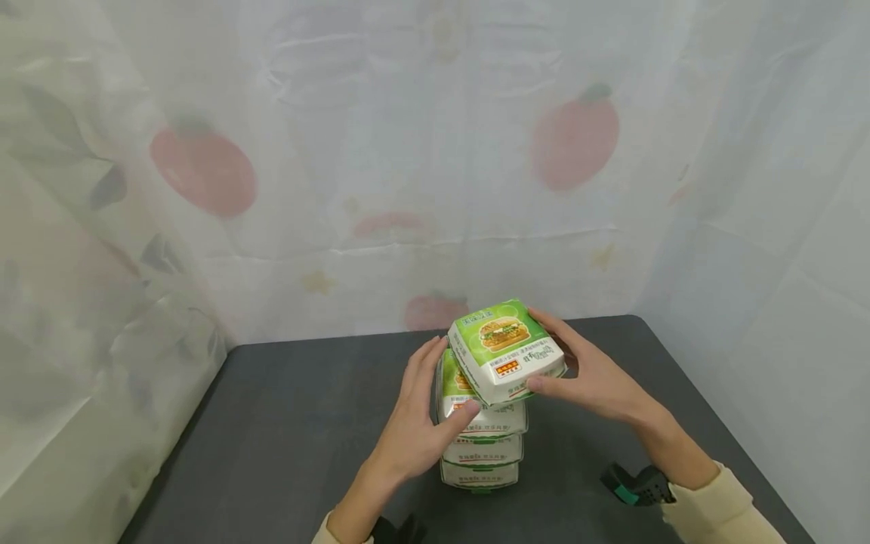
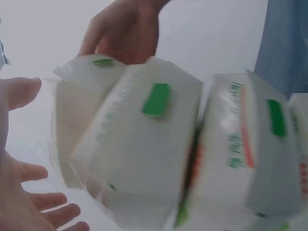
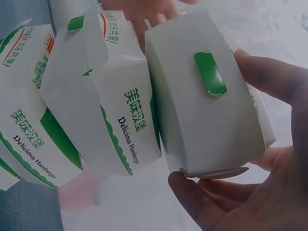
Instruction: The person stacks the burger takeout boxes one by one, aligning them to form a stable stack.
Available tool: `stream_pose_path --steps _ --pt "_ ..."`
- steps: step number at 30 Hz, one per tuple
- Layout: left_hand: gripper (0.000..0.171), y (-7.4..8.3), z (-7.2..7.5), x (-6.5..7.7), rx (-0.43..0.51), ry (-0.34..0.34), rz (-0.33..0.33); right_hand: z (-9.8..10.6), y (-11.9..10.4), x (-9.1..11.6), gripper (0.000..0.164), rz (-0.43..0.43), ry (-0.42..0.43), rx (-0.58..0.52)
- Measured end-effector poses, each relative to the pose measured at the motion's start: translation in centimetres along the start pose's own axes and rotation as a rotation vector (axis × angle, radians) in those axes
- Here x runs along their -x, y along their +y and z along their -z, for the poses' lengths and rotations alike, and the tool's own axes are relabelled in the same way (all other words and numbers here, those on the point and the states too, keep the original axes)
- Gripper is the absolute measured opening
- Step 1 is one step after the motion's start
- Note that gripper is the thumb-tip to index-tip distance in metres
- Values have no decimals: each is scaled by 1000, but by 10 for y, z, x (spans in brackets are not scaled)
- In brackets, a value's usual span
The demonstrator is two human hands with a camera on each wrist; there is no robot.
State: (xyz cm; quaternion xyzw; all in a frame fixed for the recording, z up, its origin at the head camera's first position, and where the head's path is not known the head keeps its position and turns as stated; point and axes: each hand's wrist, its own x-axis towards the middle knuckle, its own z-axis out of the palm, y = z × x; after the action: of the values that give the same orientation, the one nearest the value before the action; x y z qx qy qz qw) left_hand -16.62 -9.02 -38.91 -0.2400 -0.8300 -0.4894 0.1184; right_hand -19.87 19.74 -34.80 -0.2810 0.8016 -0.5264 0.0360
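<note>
Near the far side of the table, my right hand (image 1: 598, 381) grips a green and white paper hamburger box (image 1: 506, 347) by its right side, thumb at the front and fingers behind. This box is turned and tilted over a stack of like boxes (image 1: 481, 451), partly covering the top one. In the right wrist view, the held box (image 3: 197, 96) shows a plain side with a green tab. My left hand (image 1: 420, 423) is at the stack's left, fingers extended and thumb near its front. Spread fingers of the left hand (image 2: 29, 187) appear apart from the boxes in the left wrist view.
A dark table (image 1: 306, 431) lies beneath the stack. Pale curtains (image 1: 435, 151) printed with red fruit hang behind it and at both sides. A black band with a green patch (image 1: 635, 487) is on my right wrist.
</note>
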Motion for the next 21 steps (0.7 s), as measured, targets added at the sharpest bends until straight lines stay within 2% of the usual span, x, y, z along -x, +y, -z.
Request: stream_pose_path --steps 4,13,17,21 --pt "87 11 1 -9 -44 8 -17 -2 -1 0 90 -4 6 -3" --pt "94 20 -1 -19 -91 -8 49 -7 -2 0 87 -9 45 19" --pt "93 19 0 -21 -74 -17 42 -9 -1 2 83 13 79 38" --pt "90 16 5 -23 -7 -23 -1 -12 -1 3 78 50 98 11"
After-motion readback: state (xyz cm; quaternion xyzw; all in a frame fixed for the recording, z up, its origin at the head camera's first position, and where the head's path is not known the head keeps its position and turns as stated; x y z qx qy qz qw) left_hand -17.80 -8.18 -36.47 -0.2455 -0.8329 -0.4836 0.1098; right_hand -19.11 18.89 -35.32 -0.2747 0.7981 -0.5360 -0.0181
